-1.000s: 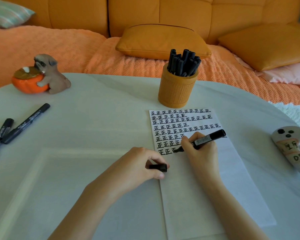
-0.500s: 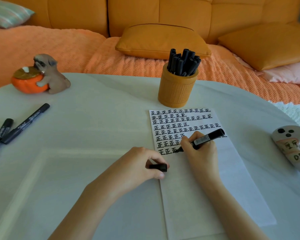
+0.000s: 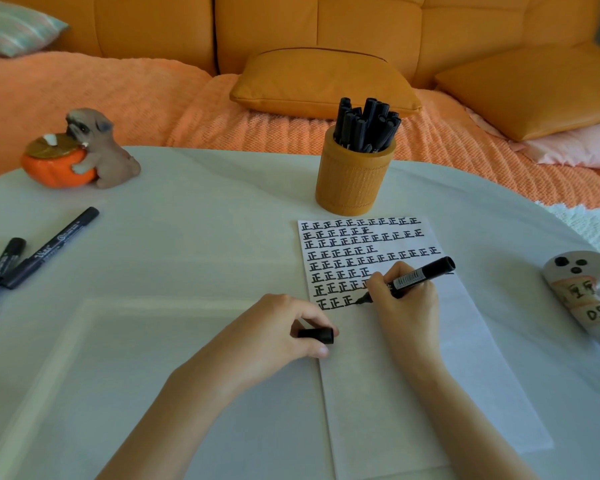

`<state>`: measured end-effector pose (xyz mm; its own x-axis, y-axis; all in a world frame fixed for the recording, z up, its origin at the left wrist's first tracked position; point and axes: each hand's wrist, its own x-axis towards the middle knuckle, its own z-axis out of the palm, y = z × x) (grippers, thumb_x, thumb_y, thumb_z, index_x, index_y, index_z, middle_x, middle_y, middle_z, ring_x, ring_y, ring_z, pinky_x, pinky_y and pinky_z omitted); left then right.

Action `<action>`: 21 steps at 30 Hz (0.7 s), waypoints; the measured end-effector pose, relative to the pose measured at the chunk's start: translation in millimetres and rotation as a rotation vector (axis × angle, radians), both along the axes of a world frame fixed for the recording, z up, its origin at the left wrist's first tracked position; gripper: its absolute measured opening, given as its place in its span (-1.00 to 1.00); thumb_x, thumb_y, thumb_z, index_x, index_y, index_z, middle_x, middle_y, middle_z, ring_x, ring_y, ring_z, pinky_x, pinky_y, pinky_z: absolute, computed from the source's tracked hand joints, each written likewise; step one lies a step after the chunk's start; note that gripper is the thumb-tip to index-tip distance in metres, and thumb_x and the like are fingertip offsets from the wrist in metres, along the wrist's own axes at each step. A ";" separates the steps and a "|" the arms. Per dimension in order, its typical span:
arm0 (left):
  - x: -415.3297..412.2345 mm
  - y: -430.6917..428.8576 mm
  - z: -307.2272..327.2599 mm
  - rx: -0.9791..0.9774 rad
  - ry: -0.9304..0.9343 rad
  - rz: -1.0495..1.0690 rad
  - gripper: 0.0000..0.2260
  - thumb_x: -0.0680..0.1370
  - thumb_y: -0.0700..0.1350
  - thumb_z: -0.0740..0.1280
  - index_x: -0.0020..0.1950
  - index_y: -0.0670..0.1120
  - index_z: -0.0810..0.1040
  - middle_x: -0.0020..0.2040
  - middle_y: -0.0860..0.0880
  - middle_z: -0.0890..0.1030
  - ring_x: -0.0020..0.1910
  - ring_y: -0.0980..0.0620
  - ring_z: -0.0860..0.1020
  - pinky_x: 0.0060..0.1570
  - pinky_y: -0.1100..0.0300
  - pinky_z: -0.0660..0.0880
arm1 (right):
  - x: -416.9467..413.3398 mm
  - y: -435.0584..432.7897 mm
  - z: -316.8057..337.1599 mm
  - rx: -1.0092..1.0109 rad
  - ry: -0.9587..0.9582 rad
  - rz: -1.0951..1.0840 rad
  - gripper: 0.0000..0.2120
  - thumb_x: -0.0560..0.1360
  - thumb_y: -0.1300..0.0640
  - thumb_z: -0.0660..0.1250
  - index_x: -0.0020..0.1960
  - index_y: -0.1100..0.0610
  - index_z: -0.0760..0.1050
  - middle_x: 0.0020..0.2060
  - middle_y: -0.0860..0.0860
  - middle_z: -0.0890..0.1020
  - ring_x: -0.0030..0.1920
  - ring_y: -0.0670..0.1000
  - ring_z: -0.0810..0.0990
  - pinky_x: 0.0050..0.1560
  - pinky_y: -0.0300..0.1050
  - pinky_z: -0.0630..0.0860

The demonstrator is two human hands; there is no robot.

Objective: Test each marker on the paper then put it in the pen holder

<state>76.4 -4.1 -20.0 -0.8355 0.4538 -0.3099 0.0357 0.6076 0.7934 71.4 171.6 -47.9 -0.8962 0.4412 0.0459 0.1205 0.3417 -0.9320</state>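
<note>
Step in hand: test stroke. The right hand [image 3: 404, 306] pinches the black cylindrical felt marker [image 3: 416, 277] low on the barrel with curled fingers. The left hand [image 3: 274, 334] pinches the short black plastic cap [image 3: 317, 335] at the left edge of the white paper sheet [image 3: 413, 393].

Apply light, even pressure and place the new mark clear of its neighbours.

The marker sits over the paper with its long axis slanted: the nib points down-left, apparently touching the sheet, and the tail points up-right. The orange ribbed cylindrical pen holder [image 3: 354, 178] stands just beyond the paper.

Illumination bright, soft, even; source not determinable. Shadows faint. Pale reflected band on table [image 3: 194, 244], near left. Wide-angle bowing at edges. Far right corner blurred; centre sharp.
</note>
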 end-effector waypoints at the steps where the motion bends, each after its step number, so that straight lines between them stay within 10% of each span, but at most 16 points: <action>1: 0.2 -0.2 0.1 0.001 0.004 -0.005 -0.83 0.41 -0.09 0.45 -0.08 0.18 0.64 -0.13 0.16 0.67 -0.15 0.19 0.59 0.00 0.16 0.53 | 0.1 0.5 0.1 -0.015 -0.001 0.001 -0.74 0.45 0.25 0.31 -0.35 0.21 0.31 -0.46 0.13 0.47 -0.52 -0.13 0.26 -0.53 -0.34 0.20; 9: -6.4 -1.6 1.7 0.171 0.126 0.179 -0.79 0.42 -0.09 0.45 -0.04 0.22 0.63 -0.15 0.18 0.67 -0.30 0.23 0.59 -0.12 0.27 0.54 | 2.9 3.9 23.5 -0.427 0.097 0.076 -0.70 0.45 0.16 0.43 -0.33 0.16 0.35 -0.60 0.00 0.31 -0.54 -0.02 0.24 -0.49 -0.27 0.24; 21: -4.9 9.8 6.7 0.247 0.150 0.245 -0.81 0.37 -0.14 0.50 -0.14 -0.01 0.52 -0.23 0.10 0.68 -0.37 0.20 0.56 -0.29 0.32 0.49 | 5.5 -12.7 25.1 -0.511 0.125 0.141 -0.64 0.49 0.29 0.36 -0.41 0.15 0.30 -0.59 -0.05 0.25 -0.55 -0.06 0.18 -0.51 -0.25 0.18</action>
<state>71.5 5.7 -13.3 -0.9563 0.2808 -0.0818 0.0403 0.4036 0.9141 76.8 158.9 -22.8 -0.9498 0.3111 -0.0333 -0.0157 -0.1537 -0.9880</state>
